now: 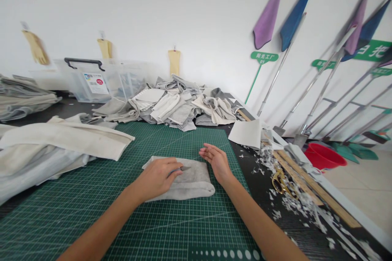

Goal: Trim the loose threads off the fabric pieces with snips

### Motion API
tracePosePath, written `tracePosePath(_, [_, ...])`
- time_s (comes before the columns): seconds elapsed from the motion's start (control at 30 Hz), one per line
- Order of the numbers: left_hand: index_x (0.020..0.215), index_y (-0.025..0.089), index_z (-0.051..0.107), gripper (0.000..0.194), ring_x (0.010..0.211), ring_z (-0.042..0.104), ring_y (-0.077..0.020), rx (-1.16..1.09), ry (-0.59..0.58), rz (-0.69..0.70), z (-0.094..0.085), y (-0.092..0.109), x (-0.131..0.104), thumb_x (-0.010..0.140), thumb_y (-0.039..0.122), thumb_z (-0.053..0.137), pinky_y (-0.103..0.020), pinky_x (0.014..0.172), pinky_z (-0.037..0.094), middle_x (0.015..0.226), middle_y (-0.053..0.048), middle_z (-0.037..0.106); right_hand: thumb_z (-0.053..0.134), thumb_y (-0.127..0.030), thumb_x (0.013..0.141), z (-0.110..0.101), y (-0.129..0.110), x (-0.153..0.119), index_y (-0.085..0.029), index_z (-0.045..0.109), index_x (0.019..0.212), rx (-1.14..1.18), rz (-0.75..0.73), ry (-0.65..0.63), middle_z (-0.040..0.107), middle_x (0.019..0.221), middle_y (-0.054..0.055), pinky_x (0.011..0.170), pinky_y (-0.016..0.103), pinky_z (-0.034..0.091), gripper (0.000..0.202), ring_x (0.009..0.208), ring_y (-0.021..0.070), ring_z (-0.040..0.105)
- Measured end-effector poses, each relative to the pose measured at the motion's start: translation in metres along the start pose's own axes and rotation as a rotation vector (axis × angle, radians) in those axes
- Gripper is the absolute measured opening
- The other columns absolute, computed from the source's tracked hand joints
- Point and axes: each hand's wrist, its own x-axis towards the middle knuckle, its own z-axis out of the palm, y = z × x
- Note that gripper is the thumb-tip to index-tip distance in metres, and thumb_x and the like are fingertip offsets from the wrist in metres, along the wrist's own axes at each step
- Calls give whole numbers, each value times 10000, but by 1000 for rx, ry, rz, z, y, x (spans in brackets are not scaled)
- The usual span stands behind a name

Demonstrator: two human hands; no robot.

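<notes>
A folded piece of light grey fabric (192, 171) lies on the green cutting mat (171, 228), its near edge rolled into a thick fold. Over its left part, my left hand (162, 175) is closed round a small pointed metal tool with a blue handle (183, 168). The tip points right across the cloth; most of the handle is hidden by the fingers. My right hand (217, 162) is open just beyond the fabric's right end, fingers lightly curled and holding nothing.
Grey and white cloth pieces (174, 104) are heaped behind the mat, and more cloths (58, 147) lie at left. A clear plastic box (92, 85) stands at the back. Gold-handled scissors (280, 181), scraps and wooden strips (318, 187) line the right side.
</notes>
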Motion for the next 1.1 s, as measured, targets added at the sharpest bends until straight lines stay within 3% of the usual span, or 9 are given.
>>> tracePosePath(0.13, [1197,205,617,290,928,627,-178,-57,37,4,2,1,1,967,311,474,-307,827,499,1047,-59,670,670,-251,724,1,-1,0,-136,695,914,1,4,1,723,797,83,856,377,542,223,767,207,707])
tracePosePath(0.27, [1128,194,654,265,954,626,-193,-28,-17,4,5,2,2,972,280,457,-332,871,491,1038,-58,683,667,-247,723,1,-1,0,-132,691,928,0,6,0,724,805,83,856,371,540,236,769,206,707])
tracePosePath(0.4, [1181,190,622,286,995,613,-192,-64,5,-1,6,4,3,970,306,468,-330,898,483,1100,-66,665,665,-241,719,0,0,-1,-133,687,933,-3,6,0,725,802,79,851,370,540,241,765,204,706])
tracePosePath(0.53, [1111,186,651,256,906,625,-195,-52,-52,5,8,7,4,971,268,452,-330,829,498,990,-60,680,664,-240,717,1,0,-1,-131,686,936,-3,3,-1,725,805,80,851,367,538,245,767,203,706])
tracePosePath(0.7, [1168,181,625,278,958,618,-201,-114,5,33,12,10,5,963,292,473,-327,854,495,1075,-82,663,667,-237,712,2,-1,-2,-137,686,927,0,9,-2,722,795,75,850,365,538,238,760,200,706])
tracePosePath(0.83, [1105,184,653,255,888,625,-197,-85,-33,27,12,10,5,967,257,452,-327,800,501,985,-67,675,660,-233,719,2,-2,-2,-138,684,937,0,11,3,722,795,73,856,366,537,239,763,200,705])
tracePosePath(0.97, [1160,180,632,271,923,621,-193,-122,21,32,11,10,5,959,279,479,-323,828,500,1029,-76,667,664,-239,723,2,-2,-2,-140,684,939,1,12,4,722,791,70,853,364,539,238,759,198,705])
tracePosePath(1.1, [1121,176,651,258,923,632,-203,-70,-18,23,11,9,5,962,260,466,-340,838,505,1022,-76,682,672,-239,720,2,-1,-2,-141,683,946,2,12,1,723,795,70,855,367,539,247,763,199,706])
